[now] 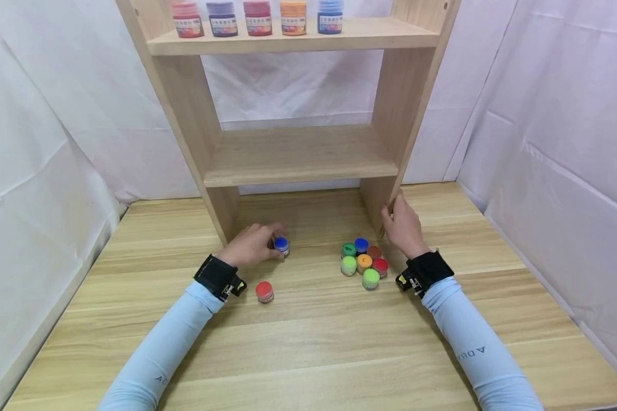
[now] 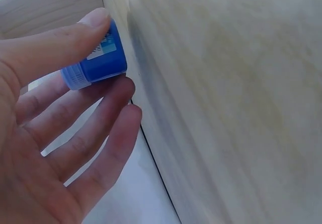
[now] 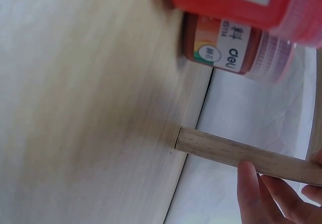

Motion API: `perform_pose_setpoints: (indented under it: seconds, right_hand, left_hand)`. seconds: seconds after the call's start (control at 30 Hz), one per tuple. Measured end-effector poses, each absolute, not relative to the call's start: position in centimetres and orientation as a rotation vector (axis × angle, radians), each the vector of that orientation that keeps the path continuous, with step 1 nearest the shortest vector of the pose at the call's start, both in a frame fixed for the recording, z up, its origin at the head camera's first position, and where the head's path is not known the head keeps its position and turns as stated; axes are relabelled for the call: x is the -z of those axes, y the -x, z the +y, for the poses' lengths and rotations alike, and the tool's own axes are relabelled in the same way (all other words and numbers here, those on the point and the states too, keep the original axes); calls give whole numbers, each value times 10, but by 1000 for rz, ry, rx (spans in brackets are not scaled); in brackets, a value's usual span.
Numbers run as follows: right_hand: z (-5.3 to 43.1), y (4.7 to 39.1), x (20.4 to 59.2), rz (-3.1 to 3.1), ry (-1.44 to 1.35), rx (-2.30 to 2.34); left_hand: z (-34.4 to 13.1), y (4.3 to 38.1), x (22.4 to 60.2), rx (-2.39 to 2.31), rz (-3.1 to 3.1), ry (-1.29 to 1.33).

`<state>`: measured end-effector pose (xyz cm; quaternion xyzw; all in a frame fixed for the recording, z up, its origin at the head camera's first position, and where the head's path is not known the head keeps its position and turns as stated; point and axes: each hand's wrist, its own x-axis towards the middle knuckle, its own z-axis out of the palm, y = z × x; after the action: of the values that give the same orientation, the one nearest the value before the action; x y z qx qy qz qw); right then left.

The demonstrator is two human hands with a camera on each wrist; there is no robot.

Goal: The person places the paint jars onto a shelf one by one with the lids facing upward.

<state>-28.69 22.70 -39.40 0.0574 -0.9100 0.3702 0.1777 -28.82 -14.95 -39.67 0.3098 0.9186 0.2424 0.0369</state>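
My left hand (image 1: pixel 252 244) pinches a small blue paint jar (image 1: pixel 281 246) between thumb and fingers, low in front of the wooden shelf unit. In the left wrist view the thumb lies over the label of the blue jar (image 2: pixel 108 53), with fingers on its other side. My right hand (image 1: pixel 404 225) grips the front edge of the shelf's right side panel (image 1: pixel 391 197) near its foot. Fingers (image 3: pixel 247 183) touch that panel in the right wrist view. A red-lidded jar (image 1: pixel 264 291) stands on the table, nearer than the left hand.
Several jars with green, blue, brown, orange and red lids cluster around an orange-lidded jar (image 1: pixel 364 262), left of the right wrist. More jars, including an orange one (image 1: pixel 293 18), line the upper shelf (image 1: pixel 288 43). Below it is a middle shelf (image 1: pixel 300 154). White cloth (image 1: pixel 560 142) surrounds the table.
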Motion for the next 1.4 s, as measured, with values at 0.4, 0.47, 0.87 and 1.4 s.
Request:
perform_pose_setpoints:
  seconds: [0.4,0.47,0.87,1.4]
  right_hand:
    - [228,287,394,-2579,-161,-1040]
    - [228,286,394,-2581,-159,-1041]
    - [228,285,394,-2596,-144,-1056]
    - [227,287,393,-2575,-165,-1055]
  left_hand:
    - [-147,281,383,-851,2869,-1015]
    - [-146,279,379,-873,2883,-1026]
    - [-139,271,368,-911,2959,-1106]
    - [-127,269,355,-943,2986,-1264]
